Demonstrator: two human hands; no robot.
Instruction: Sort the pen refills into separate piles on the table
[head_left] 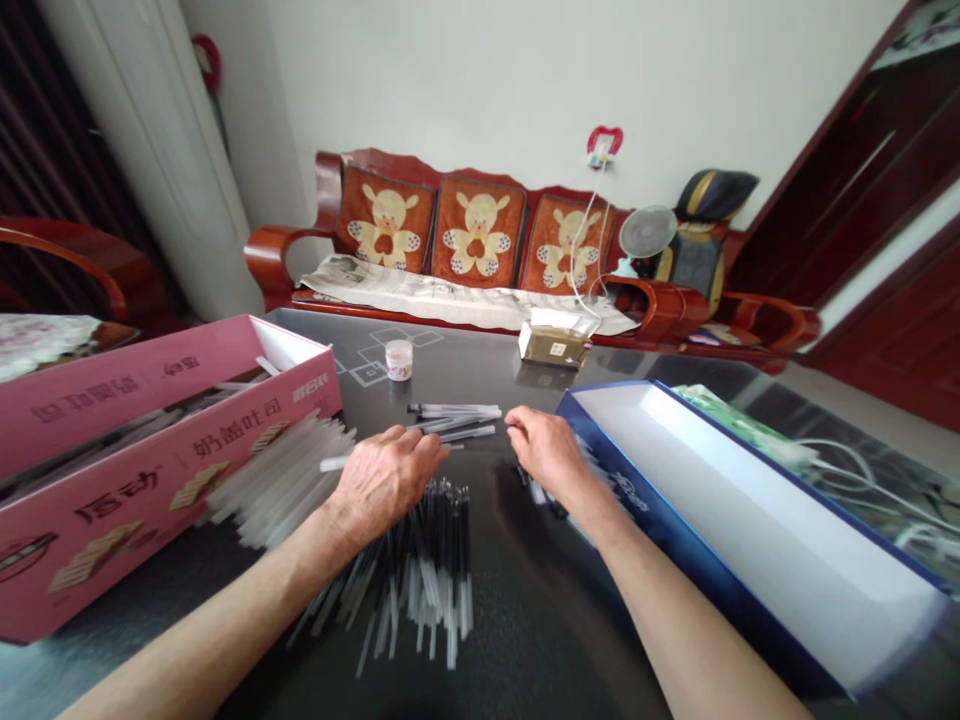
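We see our left hand (386,478) lying palm down, fingers curled loosely over the upper end of a heap of pen refills (420,570); whether it grips any of them we cannot tell. Our right hand (545,447) rests just across from it, fingers bent toward a few assembled pens (457,420) that lie in a short row on the dark desk (525,620), and its grasp is hidden from us too. The refills fan out toward us between our forearms, dark tips up by the left hand. A few more small pieces lie under the right wrist, too blurred to name. Left of the left hand, a bundle of clear pen barrels (281,480) spills from a pink cardboard box (112,470). Beside the right arm sits an open blue box (750,500) with a white inside. Farther back stand a small white jar (399,359) and a tan carton (553,342), then a wooden sofa (465,240).
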